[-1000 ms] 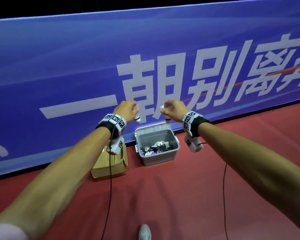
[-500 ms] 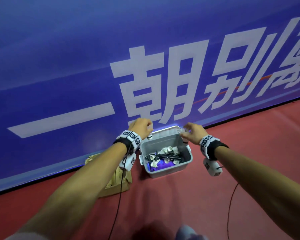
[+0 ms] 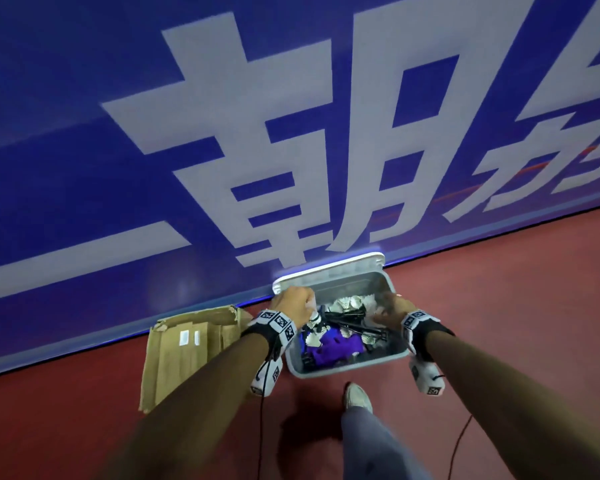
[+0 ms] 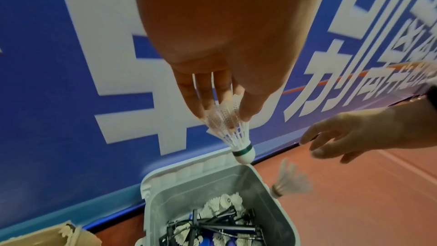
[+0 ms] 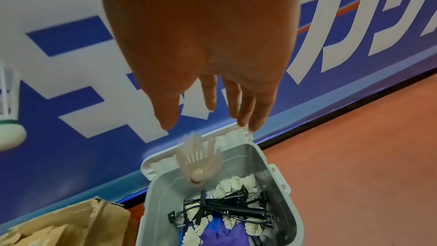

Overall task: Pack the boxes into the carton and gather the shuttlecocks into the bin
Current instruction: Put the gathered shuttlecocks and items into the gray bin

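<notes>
Left hand (image 4: 212, 48): fingertips pinch white feathered shuttlecock (image 4: 232, 130) over grey plastic bin (image 4: 153, 207)
Right hand (image 5: 201, 44): fingers spread, empty; blurred shuttlecock (image 5: 198, 160) airborne below

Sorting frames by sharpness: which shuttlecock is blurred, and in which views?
Right wrist view: the falling shuttlecock below the open right hand is smeared. Left wrist view: same one blurred; the shuttlecock pinched by the left hand is crisp. Head view: lettering streaked.
</notes>
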Demonstrator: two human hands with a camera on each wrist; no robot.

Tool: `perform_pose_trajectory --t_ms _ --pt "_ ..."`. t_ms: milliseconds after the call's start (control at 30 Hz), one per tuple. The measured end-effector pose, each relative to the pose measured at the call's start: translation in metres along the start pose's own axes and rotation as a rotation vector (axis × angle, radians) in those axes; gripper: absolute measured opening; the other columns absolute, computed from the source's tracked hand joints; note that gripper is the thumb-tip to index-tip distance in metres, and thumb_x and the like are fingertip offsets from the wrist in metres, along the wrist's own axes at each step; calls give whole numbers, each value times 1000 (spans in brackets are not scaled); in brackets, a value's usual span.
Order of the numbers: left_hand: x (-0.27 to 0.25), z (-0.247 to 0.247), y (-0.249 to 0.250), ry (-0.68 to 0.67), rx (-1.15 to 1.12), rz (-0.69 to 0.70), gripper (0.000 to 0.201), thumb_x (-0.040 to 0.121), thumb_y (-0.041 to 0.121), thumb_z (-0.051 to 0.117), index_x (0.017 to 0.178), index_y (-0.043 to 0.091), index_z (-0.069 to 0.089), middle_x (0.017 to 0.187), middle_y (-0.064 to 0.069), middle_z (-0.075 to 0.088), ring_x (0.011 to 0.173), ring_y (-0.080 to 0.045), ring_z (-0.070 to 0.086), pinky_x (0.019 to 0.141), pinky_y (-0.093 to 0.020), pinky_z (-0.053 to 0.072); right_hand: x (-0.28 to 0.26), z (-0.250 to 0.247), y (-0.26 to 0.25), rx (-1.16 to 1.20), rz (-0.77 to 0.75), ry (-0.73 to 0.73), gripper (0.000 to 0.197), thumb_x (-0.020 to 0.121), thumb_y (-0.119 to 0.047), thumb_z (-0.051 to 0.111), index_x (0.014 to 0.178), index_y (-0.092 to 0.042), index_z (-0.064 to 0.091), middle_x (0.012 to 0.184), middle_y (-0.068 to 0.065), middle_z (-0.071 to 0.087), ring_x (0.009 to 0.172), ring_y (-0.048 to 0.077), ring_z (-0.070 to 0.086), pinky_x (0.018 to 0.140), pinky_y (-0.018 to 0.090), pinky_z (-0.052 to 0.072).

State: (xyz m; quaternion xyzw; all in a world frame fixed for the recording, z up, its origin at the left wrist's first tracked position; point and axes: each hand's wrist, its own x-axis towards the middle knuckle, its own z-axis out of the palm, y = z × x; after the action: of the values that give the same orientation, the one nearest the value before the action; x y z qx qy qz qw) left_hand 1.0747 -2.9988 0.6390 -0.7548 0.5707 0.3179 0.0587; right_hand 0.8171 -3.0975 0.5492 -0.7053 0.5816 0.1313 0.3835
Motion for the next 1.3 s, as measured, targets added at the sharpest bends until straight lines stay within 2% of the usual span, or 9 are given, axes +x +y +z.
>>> perform_pose_trajectory --t_ms 100,167,233,400,500,633,833,1067,1300 --pt "58 30 3 -52 -6 -38 21 85 8 54 74 25 53 96 -1 70 90 -25 67 71 -30 50 37 -10 16 5 30 12 55 89 -37 73 138 -18 56 131 14 67 117 33 64 93 30 48" --pt "75 39 9 -72 -23 -26 21 90 14 63 104 30 65 121 0 70 111 -25 67 93 -35 55 47 -23 19 70 41 42 49 92 -33 72 135 -14 59 126 15 69 117 34 65 93 32 48" --pt "91 45 16 -89 -57 -29 35 90 18 64 125 23 63 131 -1 66 122 -26 63 102 -37 52 55 -40 22 162 46 79 40 95 -30 70 128 -9 62 122 15 71 114 33 66 94 33 49" --pt "81 -4 56 69 -297 -6 36 96 23 66 132 22 62 128 2 68 119 -18 64 106 -36 51 44 -99 -8 374 -89 216 29 95 -33 72 118 -16 67 106 4 74 98 21 70 92 36 55" --pt "52 -46 71 274 -498 32 26 97 25 66 123 24 64 118 7 69 111 -11 64 102 -36 53 13 -134 -42 448 -241 311 16 96 -31 70 107 -20 67 100 -4 72 93 13 69 84 27 54" --pt "-24 -96 81 559 -664 91 19 97 26 68 116 21 68 109 11 71 101 -3 66 92 -27 54 -49 -162 -88 472 -451 347 10 97 -29 69 101 -20 68 98 -13 71 90 -3 66 75 8 47" --pt "-174 -119 88 856 -709 88 14 98 23 68 110 18 69 106 11 73 100 -7 68 88 -28 56 -169 -160 -136 455 -715 322 10 98 -30 66 98 -20 68 96 -13 71 93 3 66 75 14 49" --pt "-356 -38 90 1072 -789 -56 10 95 20 69 104 18 70 101 10 74 96 -9 71 87 -40 57 -323 -87 -125 400 -872 195 12 98 -32 66 92 -21 68 91 -8 71 91 8 67 77 23 52" --pt "-571 62 78 1279 -744 -390 12 96 20 69 107 15 72 101 12 74 93 -2 69 82 -30 56 -467 12 -148 367 -1102 -79 13 96 -24 70 88 -15 66 80 -10 66 72 5 58 69 17 45"
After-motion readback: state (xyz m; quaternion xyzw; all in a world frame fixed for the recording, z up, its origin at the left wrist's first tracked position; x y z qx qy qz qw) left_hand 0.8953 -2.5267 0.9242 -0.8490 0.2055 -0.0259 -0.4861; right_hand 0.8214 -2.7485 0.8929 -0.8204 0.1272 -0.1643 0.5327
